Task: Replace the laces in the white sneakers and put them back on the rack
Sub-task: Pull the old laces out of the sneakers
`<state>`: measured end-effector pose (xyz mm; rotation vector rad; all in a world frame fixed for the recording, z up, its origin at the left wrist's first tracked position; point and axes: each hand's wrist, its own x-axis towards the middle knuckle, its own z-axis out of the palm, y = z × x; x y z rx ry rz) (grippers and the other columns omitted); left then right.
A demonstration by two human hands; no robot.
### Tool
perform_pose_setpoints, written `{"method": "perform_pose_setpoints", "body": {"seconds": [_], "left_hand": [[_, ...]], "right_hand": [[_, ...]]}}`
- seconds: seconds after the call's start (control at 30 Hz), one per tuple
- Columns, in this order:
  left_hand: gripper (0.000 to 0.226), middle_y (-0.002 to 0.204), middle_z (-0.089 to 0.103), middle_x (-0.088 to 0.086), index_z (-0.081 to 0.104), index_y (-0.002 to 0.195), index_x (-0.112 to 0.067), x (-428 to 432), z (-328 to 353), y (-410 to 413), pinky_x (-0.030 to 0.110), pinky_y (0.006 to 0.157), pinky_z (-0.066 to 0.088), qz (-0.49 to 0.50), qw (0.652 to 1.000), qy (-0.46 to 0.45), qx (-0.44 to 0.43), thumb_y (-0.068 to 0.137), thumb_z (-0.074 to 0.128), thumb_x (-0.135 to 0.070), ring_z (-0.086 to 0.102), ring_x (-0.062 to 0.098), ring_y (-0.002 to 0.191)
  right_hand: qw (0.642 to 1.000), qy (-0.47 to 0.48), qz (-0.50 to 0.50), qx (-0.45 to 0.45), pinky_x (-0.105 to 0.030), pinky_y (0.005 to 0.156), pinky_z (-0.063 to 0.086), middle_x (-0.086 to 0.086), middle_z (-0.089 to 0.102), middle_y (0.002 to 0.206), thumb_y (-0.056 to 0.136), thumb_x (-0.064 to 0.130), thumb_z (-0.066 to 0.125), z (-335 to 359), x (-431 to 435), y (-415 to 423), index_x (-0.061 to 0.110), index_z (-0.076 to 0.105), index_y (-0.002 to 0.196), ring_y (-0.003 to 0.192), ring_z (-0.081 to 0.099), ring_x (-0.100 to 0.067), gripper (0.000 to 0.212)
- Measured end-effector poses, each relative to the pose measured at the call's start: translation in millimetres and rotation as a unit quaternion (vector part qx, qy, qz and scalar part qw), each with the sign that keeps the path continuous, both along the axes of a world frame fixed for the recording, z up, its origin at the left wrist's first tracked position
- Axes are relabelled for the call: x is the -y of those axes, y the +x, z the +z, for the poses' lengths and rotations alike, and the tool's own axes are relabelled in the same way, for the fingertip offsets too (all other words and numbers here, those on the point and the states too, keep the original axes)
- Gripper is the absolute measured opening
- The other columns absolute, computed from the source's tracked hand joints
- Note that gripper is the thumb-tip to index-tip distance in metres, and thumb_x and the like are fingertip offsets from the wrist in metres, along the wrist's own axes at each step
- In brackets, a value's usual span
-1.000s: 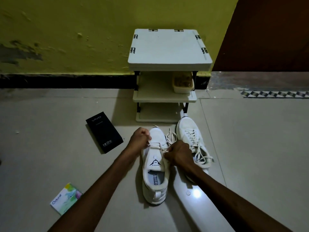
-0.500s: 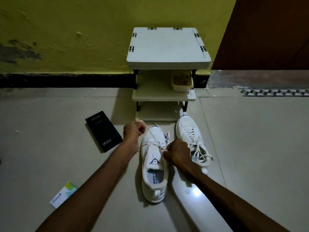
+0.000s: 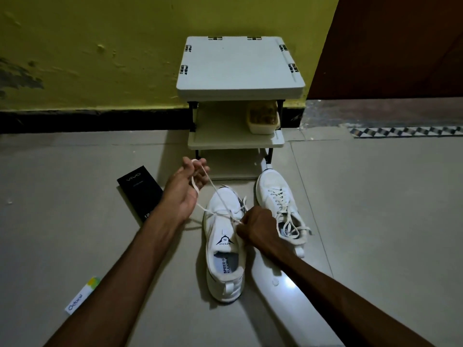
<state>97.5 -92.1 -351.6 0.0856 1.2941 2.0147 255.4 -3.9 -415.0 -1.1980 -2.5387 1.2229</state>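
Though unracked, two sneakers [image 3: 221,204] (one rack [image 3: 240,68])

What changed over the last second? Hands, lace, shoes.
The left hand rose away from the near sneaker toward the rack, pulling the lace out longer, still gripped in its fingers. The right hand kept pinching the lace at the eyelets. Near sneaker, far sneaker, rack and black box stayed put.
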Motion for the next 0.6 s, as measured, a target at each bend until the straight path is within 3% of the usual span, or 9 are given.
{"method": "perform_pose_setpoints", "body": {"seconds": [0.1, 0.13, 0.2, 0.27, 0.33, 0.37, 0.47, 0.5, 0.6], "left_hand": [[0.022, 0.083, 0.068, -0.004, 0.069, 0.107, -0.017, 7, -8, 8, 0.016, 0.045, 0.038, -0.132, 0.973, -0.132, -0.138, 0.101, 0.049, -0.026, 0.052, 0.002, 0.054], [0.021, 0.084, 0.07, -0.006, 0.071, 0.109, -0.022, 7, -13, 11, 0.019, 0.05, 0.041, -0.173, 0.921, -0.231, -0.263, 0.098, 0.055, -0.03, 0.056, 0.003, 0.057], [0.031, 0.1, 0.073, -0.006, 0.073, 0.11, -0.027, 9, -27, 14, 0.026, 0.071, 0.048, -0.241, 0.745, -0.388, -0.486, 0.087, 0.065, -0.046, 0.067, 0.009, 0.085], [0.035, 0.112, 0.07, -0.001, 0.072, 0.111, -0.026, 8, -35, 21, 0.029, 0.079, 0.046, -0.288, 0.61, -0.478, -0.563, 0.083, 0.068, -0.047, 0.064, 0.02, 0.103], [0.029, 0.107, 0.07, 0.004, 0.073, 0.104, -0.023, 5, -40, 27, 0.028, 0.073, 0.044, -0.306, 0.576, -0.493, -0.576, 0.084, 0.069, -0.043, 0.063, 0.023, 0.098], [0.026, 0.099, 0.071, 0.006, 0.075, 0.098, -0.02, 3, -39, 29, 0.026, 0.068, 0.042, -0.3, 0.616, -0.47, -0.557, 0.084, 0.07, -0.042, 0.063, 0.021, 0.091], [0.016, 0.085, 0.068, 0.004, 0.074, 0.093, -0.011, -1, -23, 25, 0.023, 0.061, 0.041, -0.126, 0.924, -0.277, -0.231, 0.089, 0.068, -0.025, 0.056, 0.016, 0.08], [0.01, 0.088, 0.066, -0.001, 0.072, 0.091, -0.015, 0, -16, 19, 0.024, 0.065, 0.04, -0.047, 0.971, -0.204, -0.111, 0.091, 0.065, -0.023, 0.053, 0.015, 0.085], [0.014, 0.092, 0.064, -0.003, 0.064, 0.085, -0.02, 6, -9, 5, 0.033, 0.085, 0.043, 0.02, 0.996, -0.047, 0.066, 0.093, 0.059, -0.029, 0.056, 0.015, 0.09]], "right_hand": [[1.0, 0.003, 0.001, -0.003, -0.02, 0.042, 0.03, 0.001, 0.043, 0.049, 0.055, 0.025, 0.064, 0, -1, 0, 0.01, 0.052, 0.059, 0.046, 0.046, -0.015, 0.02], [1.0, 0.006, 0.004, -0.002, -0.021, 0.042, 0.032, 0.001, 0.044, 0.049, 0.054, 0.026, 0.064, -1, -1, 0, 0.011, 0.051, 0.058, 0.046, 0.047, -0.016, 0.02], [1.0, 0.011, 0.008, 0.008, -0.025, 0.044, 0.04, -0.002, 0.051, 0.054, 0.06, 0.023, 0.069, -2, -1, 0, 0.007, 0.058, 0.063, 0.051, 0.056, -0.02, 0.02], [1.0, 0.02, 0.009, 0.011, -0.027, 0.048, 0.042, -0.004, 0.055, 0.059, 0.064, 0.023, 0.071, -2, -1, 0, 0.004, 0.062, 0.07, 0.06, 0.061, -0.025, 0.021], [1.0, 0.024, 0.011, 0.002, -0.024, 0.048, 0.034, -0.003, 0.05, 0.058, 0.061, 0.028, 0.068, 0, 0, 0, 0.007, 0.059, 0.067, 0.06, 0.058, -0.026, 0.024], [1.0, 0.021, 0.011, -0.001, -0.024, 0.047, 0.031, -0.002, 0.047, 0.057, 0.058, 0.031, 0.064, 2, 1, 1, 0.008, 0.057, 0.066, 0.059, 0.055, -0.025, 0.025], [1.0, 0.009, -0.001, 0.006, -0.023, 0.044, 0.031, -0.001, 0.045, 0.054, 0.064, 0.023, 0.069, 6, 1, 2, 0.004, 0.059, 0.067, 0.054, 0.051, -0.018, 0.023], [1.0, 0.006, -0.007, 0.013, -0.023, 0.046, 0.033, -0.001, 0.046, 0.052, 0.067, 0.018, 0.071, 6, 1, 2, -0.001, 0.062, 0.068, 0.052, 0.051, -0.016, 0.021], [1.0, 0.003, -0.014, 0.021, -0.024, 0.05, 0.041, -0.007, 0.057, 0.053, 0.069, 0.013, 0.071, 6, 0, 1, -0.004, 0.067, 0.073, 0.055, 0.06, -0.019, 0.018]]}}
